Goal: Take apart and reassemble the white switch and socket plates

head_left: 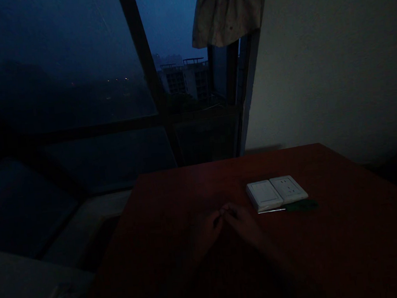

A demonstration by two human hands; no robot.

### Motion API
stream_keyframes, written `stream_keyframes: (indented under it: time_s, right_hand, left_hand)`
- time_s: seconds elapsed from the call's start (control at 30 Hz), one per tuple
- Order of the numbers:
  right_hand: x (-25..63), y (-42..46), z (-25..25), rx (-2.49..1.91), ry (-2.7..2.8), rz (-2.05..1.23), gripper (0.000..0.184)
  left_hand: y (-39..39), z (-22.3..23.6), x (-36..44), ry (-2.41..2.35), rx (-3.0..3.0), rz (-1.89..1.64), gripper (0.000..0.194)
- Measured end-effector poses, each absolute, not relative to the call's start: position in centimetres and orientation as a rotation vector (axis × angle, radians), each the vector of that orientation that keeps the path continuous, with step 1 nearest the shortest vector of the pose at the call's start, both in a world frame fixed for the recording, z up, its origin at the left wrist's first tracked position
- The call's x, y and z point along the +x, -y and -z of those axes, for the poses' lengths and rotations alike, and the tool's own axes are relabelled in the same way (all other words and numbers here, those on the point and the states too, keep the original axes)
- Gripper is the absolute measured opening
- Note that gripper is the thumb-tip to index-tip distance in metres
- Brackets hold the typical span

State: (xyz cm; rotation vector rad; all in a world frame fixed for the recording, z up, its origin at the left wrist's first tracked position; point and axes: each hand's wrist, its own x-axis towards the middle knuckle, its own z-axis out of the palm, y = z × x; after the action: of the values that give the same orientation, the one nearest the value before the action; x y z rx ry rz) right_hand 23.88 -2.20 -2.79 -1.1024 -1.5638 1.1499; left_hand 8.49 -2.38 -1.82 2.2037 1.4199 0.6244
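Observation:
In dim light my left hand (209,227) and my right hand (242,224) meet at the fingertips above the reddish-brown table (174,193). The fingers of both are curled and pinched together; whatever may be between them is too dark to make out. To the right of my right hand, a white switch plate (264,194) lies beside a white wall socket (288,189), their edges touching. Along their near side is a screwdriver with a thin metal shaft (272,211) and a dark green handle (300,205).
Large dark-framed windows (73,86) stand behind and left of the table, with a building (192,79) outside. A cloth curtain (227,10) hangs at the top. The pale wall (327,61) rises at the right. A pale surface (31,277) shows at lower left.

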Motion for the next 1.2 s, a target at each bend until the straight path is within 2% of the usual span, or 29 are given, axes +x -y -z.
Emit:
stream_keyframes:
  time_s: [0.3, 0.57, 1.2]
  right_hand:
    - [23.87, 2.39, 2.33, -1.117, 1.496, -1.195, 0.024]
    - [23.69, 2.67, 2.52, -1.094, 1.452, -1.302, 0.033]
    - [23.83, 2.62, 1.86, -1.093, 1.416, -1.448, 0.041]
  left_hand:
    - [2.49, 1.35, 8.70, -1.354, 2.003, -0.728, 0.026]
    - [2.18, 1.75, 8.70, -1.354, 1.853, -0.768, 0.041]
    - [2.51, 1.44, 9.00, -1.251, 1.782, -0.768, 0.041]
